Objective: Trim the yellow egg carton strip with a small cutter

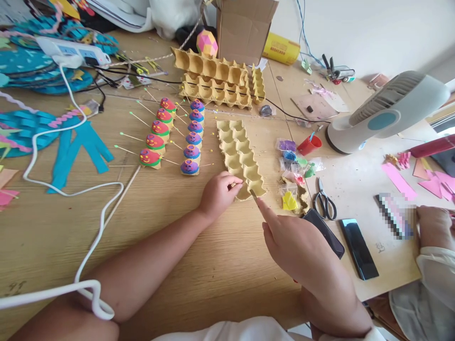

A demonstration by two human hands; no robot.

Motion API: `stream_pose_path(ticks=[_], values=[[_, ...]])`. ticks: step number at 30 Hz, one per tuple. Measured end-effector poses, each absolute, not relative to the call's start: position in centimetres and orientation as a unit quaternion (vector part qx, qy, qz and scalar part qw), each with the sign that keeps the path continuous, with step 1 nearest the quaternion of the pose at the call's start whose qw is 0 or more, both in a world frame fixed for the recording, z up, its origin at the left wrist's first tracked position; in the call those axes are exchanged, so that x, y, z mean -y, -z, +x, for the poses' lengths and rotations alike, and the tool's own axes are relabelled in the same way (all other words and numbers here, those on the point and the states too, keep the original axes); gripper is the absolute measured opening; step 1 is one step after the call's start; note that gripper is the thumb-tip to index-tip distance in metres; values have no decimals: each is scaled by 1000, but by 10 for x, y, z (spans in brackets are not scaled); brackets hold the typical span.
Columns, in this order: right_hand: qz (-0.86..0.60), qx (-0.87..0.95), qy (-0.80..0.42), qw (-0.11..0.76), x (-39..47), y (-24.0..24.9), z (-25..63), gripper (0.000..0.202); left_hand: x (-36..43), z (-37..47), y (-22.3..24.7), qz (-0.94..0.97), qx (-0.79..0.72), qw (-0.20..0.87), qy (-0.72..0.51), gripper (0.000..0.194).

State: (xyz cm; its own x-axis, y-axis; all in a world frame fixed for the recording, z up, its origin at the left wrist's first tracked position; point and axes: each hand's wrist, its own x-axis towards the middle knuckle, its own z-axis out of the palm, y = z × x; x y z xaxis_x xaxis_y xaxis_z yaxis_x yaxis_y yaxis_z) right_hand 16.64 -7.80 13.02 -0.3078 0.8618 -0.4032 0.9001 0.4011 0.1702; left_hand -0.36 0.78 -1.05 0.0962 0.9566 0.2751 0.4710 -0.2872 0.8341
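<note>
A pale, wood-grained tabletop (159, 255) is spreading beneath and around your left hand (218, 196) and your right hand (298, 239). A thin, dark, straight seam (292, 135) is crossing it beyond your right hand, and the surface is looking paler to the right. A plain white wall (341, 28) is rising beyond your hands, turning greyer toward the far right. There, a partly visible, tan-framed window (444, 124) is showing brightness. Soft light is falling across the wood. Below your right hand, a small pale patch of floor (302, 329) is showing.
</note>
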Motion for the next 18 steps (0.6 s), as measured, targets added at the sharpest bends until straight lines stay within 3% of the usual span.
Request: stream_pose_path(ticks=[7, 11, 15, 18], values=[[567, -794, 45, 214, 70, -124, 162, 61, -3, -3, -3, 692, -511, 276, -428, 23], [608, -763, 76, 206, 58, -130, 162, 59, 4, -4, -13, 728, -496, 182, -437, 19], [631, -761, 94, 121, 46, -129, 167, 60, 7, -3, -11, 775, -472, 142, -395, 21], [633, -765, 109, 46, 38, -120, 169, 61, 4, -1, -5, 796, -474, 132, -353, 9]])
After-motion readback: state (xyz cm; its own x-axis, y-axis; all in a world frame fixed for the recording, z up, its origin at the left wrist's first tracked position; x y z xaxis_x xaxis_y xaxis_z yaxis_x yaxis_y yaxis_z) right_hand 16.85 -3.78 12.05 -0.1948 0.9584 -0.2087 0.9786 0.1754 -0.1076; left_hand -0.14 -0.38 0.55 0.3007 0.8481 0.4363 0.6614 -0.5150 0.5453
